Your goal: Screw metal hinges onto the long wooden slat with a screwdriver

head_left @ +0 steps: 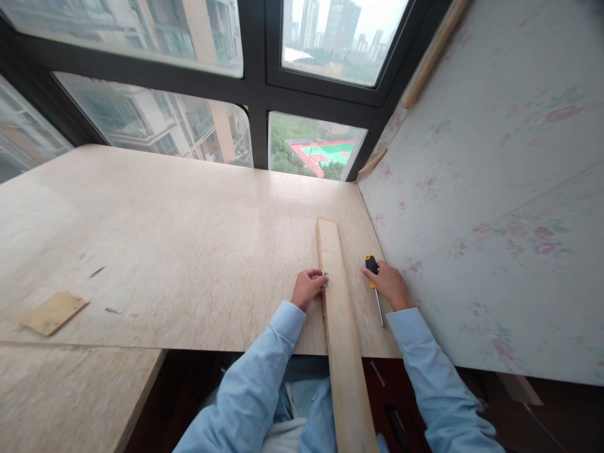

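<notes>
A long, pale wooden board (340,296) lies on the stone-look counter and juts out past its front edge toward my body. My left hand (309,288) is at the board's left edge, thumb and fingers pinching a small silver metal bracket (325,280) against it. The bracket is partly covered by my fingertips. To the right of the board, my right hand (389,284) has its fingers on the handle of a black and yellow screwdriver (372,264). The screwdriver's shaft points back toward me, close above or on the counter.
On the counter (189,251) at left lie a small wooden piece (54,313), a thin pointed metal piece (97,272) and a small metal item (113,310). A flowered wall (495,189) bounds the right side. Dark-framed windows (257,94) stand behind.
</notes>
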Available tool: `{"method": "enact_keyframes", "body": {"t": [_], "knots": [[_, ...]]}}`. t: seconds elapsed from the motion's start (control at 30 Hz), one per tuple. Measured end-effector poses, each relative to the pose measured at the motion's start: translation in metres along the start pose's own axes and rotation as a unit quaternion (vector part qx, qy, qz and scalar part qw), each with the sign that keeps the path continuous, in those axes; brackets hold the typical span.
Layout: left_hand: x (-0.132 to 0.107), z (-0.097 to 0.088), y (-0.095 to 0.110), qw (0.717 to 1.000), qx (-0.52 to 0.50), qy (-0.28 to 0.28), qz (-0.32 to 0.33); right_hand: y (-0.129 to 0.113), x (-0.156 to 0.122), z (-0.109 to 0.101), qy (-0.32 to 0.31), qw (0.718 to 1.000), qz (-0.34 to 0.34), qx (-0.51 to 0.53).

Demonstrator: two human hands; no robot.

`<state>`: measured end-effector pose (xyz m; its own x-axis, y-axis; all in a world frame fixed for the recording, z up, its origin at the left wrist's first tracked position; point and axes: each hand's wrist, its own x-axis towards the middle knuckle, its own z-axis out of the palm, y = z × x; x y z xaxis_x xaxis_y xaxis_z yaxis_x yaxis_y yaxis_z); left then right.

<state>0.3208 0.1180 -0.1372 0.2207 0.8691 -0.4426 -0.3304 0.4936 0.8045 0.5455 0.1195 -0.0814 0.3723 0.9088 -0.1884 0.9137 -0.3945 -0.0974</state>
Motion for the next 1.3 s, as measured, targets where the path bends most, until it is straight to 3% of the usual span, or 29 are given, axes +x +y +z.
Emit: {"method": "enact_keyframes", "body": {"t": [0.4, 0.67, 0.77, 0.9, 1.03, 1.17, 1.3], "knots": [[-0.006, -0.001, -0.002, 0.999, -0.021, -0.029, 0.029, 0.003, 0.000, 0.007, 0.004, 1.000, -0.017, 0.026], [-0.005, 0.010, 0.002, 0.998, -0.016, 0.058, 0.012, 0.017, -0.007, 0.014, 0.024, 0.997, -0.042, 0.061], [-0.005, 0.016, 0.005, 0.998, -0.016, 0.063, 0.014, 0.025, -0.013, 0.020, 0.027, 0.995, -0.056, 0.078], [-0.004, 0.029, 0.008, 0.998, 0.007, 0.046, 0.032, 0.030, -0.028, 0.029, 0.085, 0.984, -0.097, 0.120], [0.001, 0.039, 0.008, 0.998, 0.045, 0.016, 0.038, 0.021, -0.051, 0.036, 0.176, 0.953, -0.164, 0.183], [0.008, 0.038, 0.005, 0.992, 0.107, 0.003, 0.060, -0.002, -0.073, 0.045, 0.113, 0.936, -0.205, 0.265], [0.015, 0.031, 0.005, 0.977, 0.200, -0.002, 0.067, -0.022, -0.082, 0.059, 0.035, 0.950, -0.215, 0.223]]}}
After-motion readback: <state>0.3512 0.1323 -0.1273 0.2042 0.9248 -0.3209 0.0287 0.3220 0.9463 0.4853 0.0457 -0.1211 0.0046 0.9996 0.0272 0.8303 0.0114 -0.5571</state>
